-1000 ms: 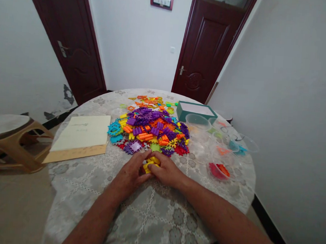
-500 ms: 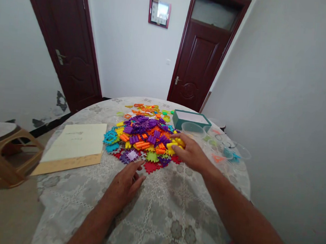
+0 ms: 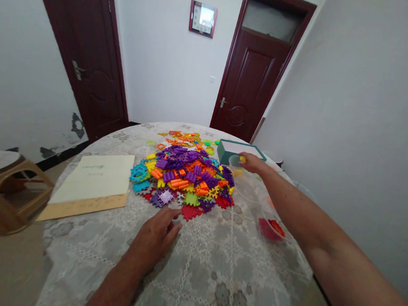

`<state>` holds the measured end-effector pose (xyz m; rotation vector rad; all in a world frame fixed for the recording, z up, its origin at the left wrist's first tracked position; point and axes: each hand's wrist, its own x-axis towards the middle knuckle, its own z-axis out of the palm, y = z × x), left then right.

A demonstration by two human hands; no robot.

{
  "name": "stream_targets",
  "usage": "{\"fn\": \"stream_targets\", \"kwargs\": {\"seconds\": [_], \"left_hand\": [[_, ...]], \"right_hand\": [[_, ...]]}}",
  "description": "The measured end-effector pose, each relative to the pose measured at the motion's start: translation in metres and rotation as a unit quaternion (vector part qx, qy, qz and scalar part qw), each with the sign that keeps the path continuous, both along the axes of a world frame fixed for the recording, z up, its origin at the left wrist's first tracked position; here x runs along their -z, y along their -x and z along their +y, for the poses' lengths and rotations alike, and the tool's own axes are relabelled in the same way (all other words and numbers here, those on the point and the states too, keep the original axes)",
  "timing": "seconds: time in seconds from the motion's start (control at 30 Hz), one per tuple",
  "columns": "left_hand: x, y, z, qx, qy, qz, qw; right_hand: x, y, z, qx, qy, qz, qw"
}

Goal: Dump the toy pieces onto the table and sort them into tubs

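Note:
A mound of colourful plastic building pieces (image 3: 181, 158), with purple, orange, yellow, blue and red ones, is heaped on the round table. Over a clear plastic bowl (image 3: 234, 161) to its right reaches my right hand (image 3: 254, 162), closed on a yellow building piece (image 3: 242, 159). Something yellow shows through the bowl's wall. My left hand (image 3: 160, 228) lies on the cloth in front of the pile, fingers loosely bent and thumb apart, holding nothing. Its fingertips are near a red toothed flat piece (image 3: 191, 212).
A green box (image 3: 224, 152) with a white top stands behind the bowl. More clear containers, one with red pieces (image 3: 276, 227), sit along the right side, partly behind my right forearm. Papers (image 3: 96, 173) lie at left. A stool (image 3: 9, 190) stands beside the patterned tablecloth (image 3: 196, 264).
My right hand has moved from the pile's right edge, away and to the right, carrying yellow to the clear bowl. The container of red pieces has come into sight. My left hand has barely moved.

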<state>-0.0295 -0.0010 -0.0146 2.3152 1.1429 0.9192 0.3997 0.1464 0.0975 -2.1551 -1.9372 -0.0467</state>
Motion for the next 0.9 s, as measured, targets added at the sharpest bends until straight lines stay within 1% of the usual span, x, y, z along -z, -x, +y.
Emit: {"fn": "stream_targets", "kwargs": {"seconds": [0.07,0.17,0.23,0.33,0.43,0.47,0.53,0.57,0.63,0.67,0.7,0.77,0.8,0.87,0.9], "left_hand": [[0.0,0.0,0.0,0.001,0.001,0.002,1.0],[-0.001,0.001,-0.001,0.003,0.002,0.006,1.0],[-0.001,0.001,-0.001,0.003,0.0,0.007,1.0],[0.0,0.001,0.0,0.003,-0.008,0.008,1.0],[0.002,0.001,0.001,0.008,-0.02,0.009,1.0],[0.003,0.001,0.001,0.009,-0.025,0.01,1.0],[0.004,0.002,0.001,0.007,-0.041,0.012,0.999],[0.005,0.003,0.001,0.004,-0.051,0.012,0.999],[0.005,0.003,0.0,0.002,-0.072,0.014,0.997],[0.006,0.004,0.0,0.002,-0.081,0.015,0.997],[0.005,0.004,0.0,0.004,-0.089,0.019,0.996],[0.006,0.004,-0.001,0.009,-0.1,0.03,0.994],[0.006,0.004,-0.001,0.011,-0.104,0.036,0.994],[0.007,0.005,-0.001,0.014,-0.107,0.049,0.993],[0.007,0.005,-0.001,0.017,-0.105,0.056,0.993]], "right_hand": [[0.004,-0.003,0.0,-0.001,0.004,0.011,1.0],[0.005,-0.004,-0.002,0.0,0.002,0.027,1.0],[0.003,-0.004,-0.004,-0.002,-0.008,0.033,0.999],[-0.006,0.001,-0.008,0.001,-0.035,0.034,0.999],[-0.016,0.018,-0.023,0.009,-0.069,0.029,0.997],[-0.018,0.028,-0.032,0.008,-0.081,0.027,0.996],[-0.016,0.054,-0.059,-0.021,-0.103,0.031,0.994],[-0.012,0.07,-0.076,-0.055,-0.111,0.038,0.992],[0.004,0.104,-0.114,-0.142,-0.101,0.052,0.983],[0.015,0.12,-0.132,-0.169,-0.089,0.056,0.98],[0.028,0.135,-0.148,-0.173,-0.073,0.055,0.981],[0.054,0.155,-0.171,-0.127,-0.061,0.031,0.99],[0.066,0.161,-0.177,-0.1,-0.056,0.016,0.993],[0.085,0.165,-0.181,-0.052,-0.051,-0.004,0.997],[0.092,0.165,-0.18,-0.036,-0.049,-0.007,0.998]]}}
